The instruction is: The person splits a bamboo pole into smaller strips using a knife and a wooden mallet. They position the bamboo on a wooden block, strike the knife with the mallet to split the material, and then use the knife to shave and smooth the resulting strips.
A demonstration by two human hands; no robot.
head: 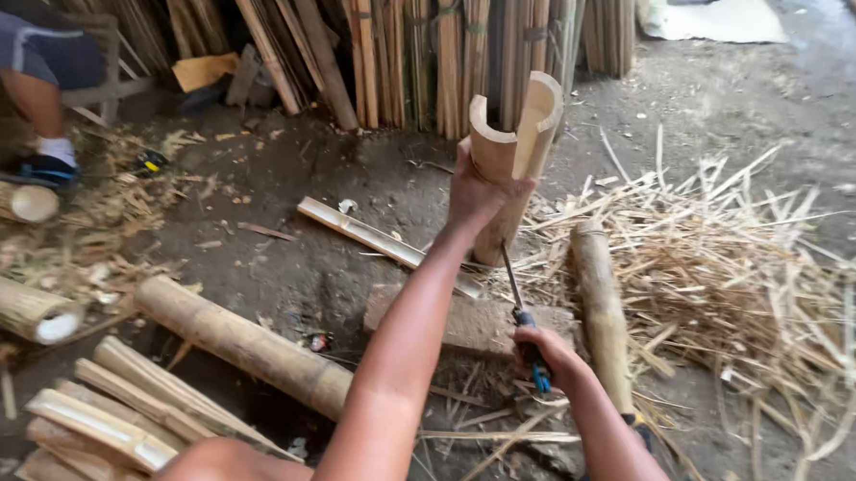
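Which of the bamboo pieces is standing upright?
The split bamboo section gripped by the left hand; the whole bamboo culms lie flat on the ground.

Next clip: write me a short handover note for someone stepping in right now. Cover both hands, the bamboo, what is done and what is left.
Left hand: grips the upright, pale split bamboo section near its top, steadying it on the flat wooden block.
Right hand: holds the blue-handled blade, its tip against the section's lower part.
Done: the section is already split open at the top; cut bamboo slats lie piled front left.
Left: the split has not reached the bottom; whole bamboo poles lie unsplit on the ground.
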